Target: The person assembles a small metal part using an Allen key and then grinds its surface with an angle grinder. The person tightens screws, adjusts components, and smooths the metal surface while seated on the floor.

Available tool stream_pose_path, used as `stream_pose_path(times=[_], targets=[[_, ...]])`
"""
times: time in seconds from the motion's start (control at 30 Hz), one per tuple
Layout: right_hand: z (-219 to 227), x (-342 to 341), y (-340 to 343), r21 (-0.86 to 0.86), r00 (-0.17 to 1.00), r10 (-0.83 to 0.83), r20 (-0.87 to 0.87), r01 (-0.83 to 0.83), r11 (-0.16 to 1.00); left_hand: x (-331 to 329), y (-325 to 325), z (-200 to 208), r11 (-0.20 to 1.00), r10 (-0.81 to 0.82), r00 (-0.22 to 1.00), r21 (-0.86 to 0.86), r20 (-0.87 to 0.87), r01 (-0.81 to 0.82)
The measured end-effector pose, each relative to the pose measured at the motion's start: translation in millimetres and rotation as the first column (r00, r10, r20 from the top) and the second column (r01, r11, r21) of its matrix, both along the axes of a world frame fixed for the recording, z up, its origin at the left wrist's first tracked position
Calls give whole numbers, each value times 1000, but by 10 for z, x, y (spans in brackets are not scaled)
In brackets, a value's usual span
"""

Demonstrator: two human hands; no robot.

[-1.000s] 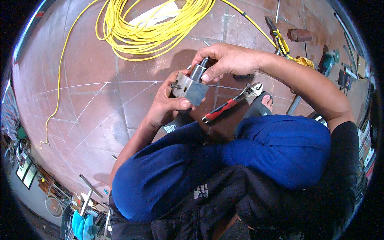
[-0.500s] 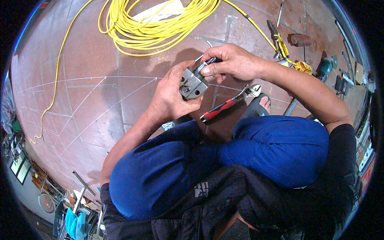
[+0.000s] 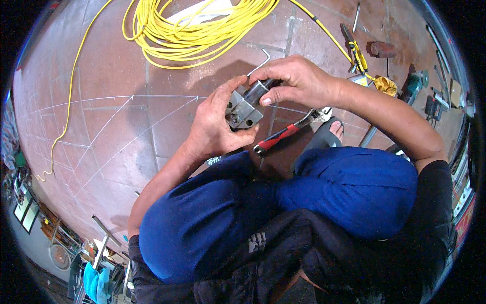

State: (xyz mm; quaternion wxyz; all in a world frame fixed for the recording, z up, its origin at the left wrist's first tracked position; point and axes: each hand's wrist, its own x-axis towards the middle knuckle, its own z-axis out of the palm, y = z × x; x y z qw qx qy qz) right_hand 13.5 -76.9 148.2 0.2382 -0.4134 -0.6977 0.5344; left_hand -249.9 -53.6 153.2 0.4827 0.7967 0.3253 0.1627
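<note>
My left hand [image 3: 215, 119] is wrapped round a grey metal block [image 3: 244, 115] with round holes in its faces. From the block's upper side stands a smooth metal cylinder [image 3: 256, 91]; my right hand [image 3: 296, 81] closes on its far end with thumb and fingers. How deep the cylinder sits in the block is hidden. Just beyond the fingers shows a thin bent metal rod [image 3: 262, 63], shaped like a hex key; whether it touches my left fingertip I cannot tell. An adjustable wrench [image 3: 286, 134] with a red and black handle lies on the floor below my right hand.
A coil of yellow cable [image 3: 187, 48] lies ahead on the tiled floor [image 3: 116, 121], which bears chalk lines. Farther right are yellow-and-black handled cutters [image 3: 358, 58], a rusty cylinder [image 3: 382, 49] and a green power tool [image 3: 416, 83]. My sandalled foot [image 3: 331, 131] is beside the wrench.
My right hand has shifted slightly right and its grip has changed, so more of the cylinder shows. More of the bent rod is visible. The block has tilted slightly in my left hand.
</note>
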Motion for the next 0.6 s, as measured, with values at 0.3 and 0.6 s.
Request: stream_pose_path(times=[0.3, 0.6], targets=[[344, -3, 172, -93, 955, 128, 269, -106, 990, 26, 56, 130, 991, -75, 997, 106, -10, 75], [284, -359, 75, -82, 643, 256, 722, -288, 954, 128, 4, 170, 985, -154, 962, 37, -225, 167]])
